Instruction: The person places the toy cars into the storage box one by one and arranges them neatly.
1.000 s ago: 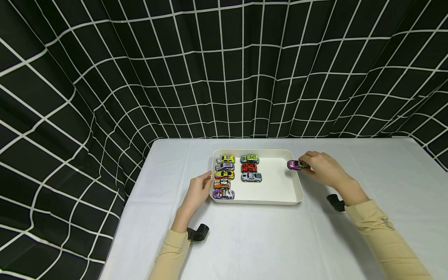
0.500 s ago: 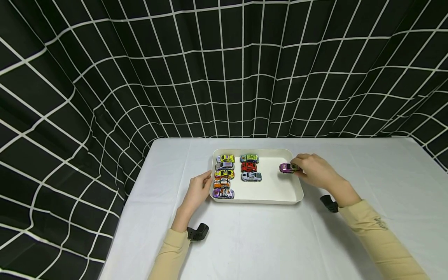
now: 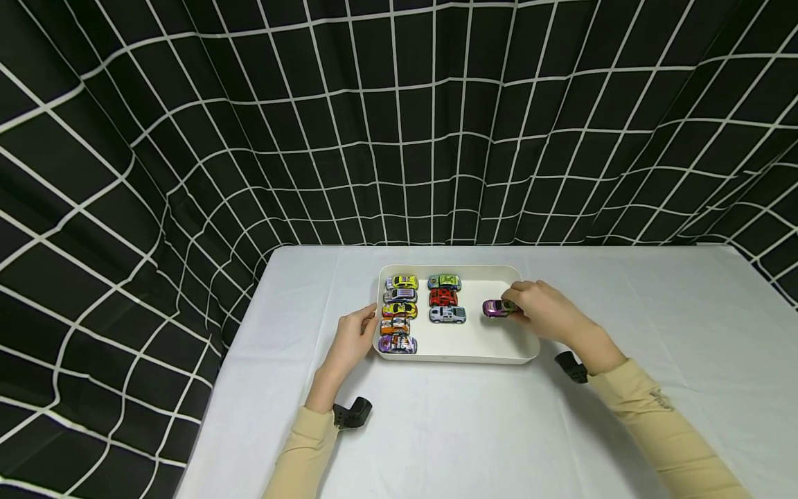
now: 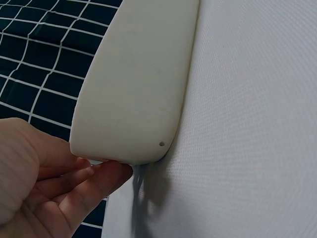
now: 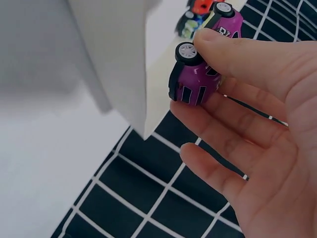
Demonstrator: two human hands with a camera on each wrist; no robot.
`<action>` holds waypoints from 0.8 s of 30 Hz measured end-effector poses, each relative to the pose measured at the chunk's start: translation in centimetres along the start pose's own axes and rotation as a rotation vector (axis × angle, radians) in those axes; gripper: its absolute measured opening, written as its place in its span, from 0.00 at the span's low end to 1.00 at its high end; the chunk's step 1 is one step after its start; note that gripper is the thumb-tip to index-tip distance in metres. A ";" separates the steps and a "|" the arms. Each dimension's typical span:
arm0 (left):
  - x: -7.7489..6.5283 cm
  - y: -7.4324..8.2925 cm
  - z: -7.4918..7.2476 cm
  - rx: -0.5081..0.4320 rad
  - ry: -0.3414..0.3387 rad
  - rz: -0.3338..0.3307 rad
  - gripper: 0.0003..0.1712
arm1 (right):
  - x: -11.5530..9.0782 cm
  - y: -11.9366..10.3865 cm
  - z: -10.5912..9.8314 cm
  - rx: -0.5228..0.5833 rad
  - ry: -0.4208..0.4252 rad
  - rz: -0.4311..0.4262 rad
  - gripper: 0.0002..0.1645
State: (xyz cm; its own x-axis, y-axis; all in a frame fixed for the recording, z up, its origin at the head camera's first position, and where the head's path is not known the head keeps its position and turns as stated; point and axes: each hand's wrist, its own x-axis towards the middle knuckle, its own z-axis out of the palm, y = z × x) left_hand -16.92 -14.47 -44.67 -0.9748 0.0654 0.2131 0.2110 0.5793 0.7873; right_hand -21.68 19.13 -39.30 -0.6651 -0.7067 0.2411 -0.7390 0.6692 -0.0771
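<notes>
In the head view, a shallow white tray (image 3: 461,359) holds toy cars in two columns. My right hand (image 3: 548,312) pinches a purple toy car (image 3: 497,308) above the tray's right part. The right wrist view shows the thumb on one side of this purple car (image 5: 195,79) and fingers on the other, wheels facing the camera. At the tray's left end, my left hand (image 3: 351,339) holds the edge. In the left wrist view its bent fingers (image 4: 94,188) meet the tray's end wall (image 4: 129,99); part of them is hidden behind it.
Several toy cars, among them an orange and white car (image 3: 395,327), fill the left column. A green car (image 3: 445,282), a red car (image 3: 443,297) and a pale blue car (image 3: 447,315) form the second. White cloth (image 3: 449,423) covers the table; a black gridded curtain (image 3: 411,138) hangs behind.
My right hand has carried the purple car leftward and slightly toward me, from the tray's right rim to over its inside. The left hand and the other cars stay put.
</notes>
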 end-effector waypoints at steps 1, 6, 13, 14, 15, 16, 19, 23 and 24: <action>0.0 0.0 0.0 0.001 0.000 0.003 0.18 | 0.1 -0.2 0.1 0.007 -0.001 -0.006 0.13; 0.1 -0.1 0.0 -0.004 -0.001 -0.002 0.19 | 0.4 -1.0 0.5 0.043 -0.010 -0.035 0.12; 0.0 0.0 0.0 -0.010 -0.002 -0.004 0.19 | 0.9 -2.0 1.0 0.074 -0.027 -0.064 0.12; 0.0 0.0 -0.1 -0.010 -0.002 -0.006 0.19 | 1.0 -2.1 1.1 0.076 -0.029 -0.068 0.11; 0.0 0.0 -0.1 -0.010 -0.002 -0.008 0.19 | 1.1 -2.3 1.2 0.077 -0.032 -0.072 0.11; 0.0 0.1 -0.1 -0.010 -0.002 -0.010 0.19 | 1.2 -2.4 1.2 0.079 -0.034 -0.078 0.11; 0.1 0.1 0.0 -0.007 -0.003 -0.013 0.19 | 1.4 -2.8 1.5 0.083 -0.040 -0.089 0.11; 0.1 0.0 0.0 -0.001 0.000 -0.010 0.19 | 1.8 -3.5 1.9 0.095 -0.059 -0.092 0.11; 0.1 0.0 0.0 0.000 0.000 -0.008 0.19 | 1.9 -3.6 2.0 0.098 -0.063 -0.091 0.11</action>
State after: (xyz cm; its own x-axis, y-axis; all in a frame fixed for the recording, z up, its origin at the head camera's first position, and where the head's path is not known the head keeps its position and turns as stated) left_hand -16.99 -14.48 -44.65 -0.9765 0.0610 0.2067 0.2033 0.5796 0.7891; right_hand -20.50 14.89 -40.45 -0.5981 -0.7786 0.1900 -0.8014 0.5783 -0.1529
